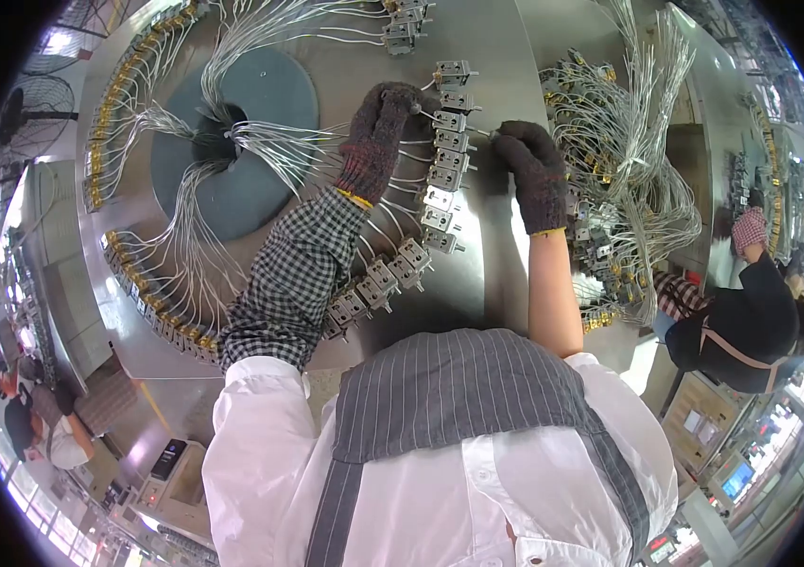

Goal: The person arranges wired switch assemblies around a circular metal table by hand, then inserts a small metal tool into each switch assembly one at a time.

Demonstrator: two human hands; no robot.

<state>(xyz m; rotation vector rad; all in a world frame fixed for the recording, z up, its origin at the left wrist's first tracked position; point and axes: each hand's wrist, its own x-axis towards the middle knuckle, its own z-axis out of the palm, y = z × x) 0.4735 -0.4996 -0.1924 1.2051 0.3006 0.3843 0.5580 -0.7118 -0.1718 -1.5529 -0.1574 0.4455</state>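
A curved row of small metal motor-like units (447, 170) with short shafts and white wires lies on the metal table in front of me. My left hand (378, 137), in a dark knit glove with a checked sleeve, is closed at the left of the row's upper part, its fingertips pinching by a white wire (428, 114). To the right of the row is my right hand (532, 170), also gloved. Its fingers are curled together beside a unit's shaft; what they hold, if anything, is too small to make out.
A round grey disc (279, 104) with bundled wires through its centre sits at the left, ringed by more wired units (151, 307). A heap of wired units (600, 170) lies at the right. A co-worker (737, 312) is at the far right, and another person (47, 425) at the left.
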